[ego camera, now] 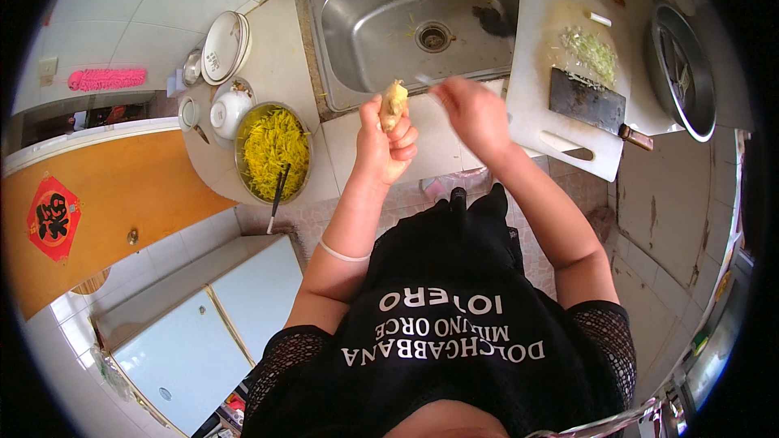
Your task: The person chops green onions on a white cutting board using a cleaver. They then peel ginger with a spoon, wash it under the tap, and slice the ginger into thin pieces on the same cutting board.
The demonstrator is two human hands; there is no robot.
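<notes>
My left hand (386, 149) grips an upright piece of ginger root (393, 108), with a paler yellow patch showing at its upper end. Just to the right of it, my right hand (476, 114) has its fingers pinched around a small, pale utensil (423, 79). Motion blur hides what kind of utensil it is, and it appears apart from the ginger. Both hands are above the counter's front strip (420, 137), before the steel sink (353, 30).
On the right, a white cutting board (529, 67) bears chopped scallion (589, 55) and a cleaver (587, 97); a metal basin (662, 73) is beyond. Left stand a bowl of yellow shreds (271, 146) with chopsticks (280, 188), a white bowl (226, 118) and stacked plates (222, 45).
</notes>
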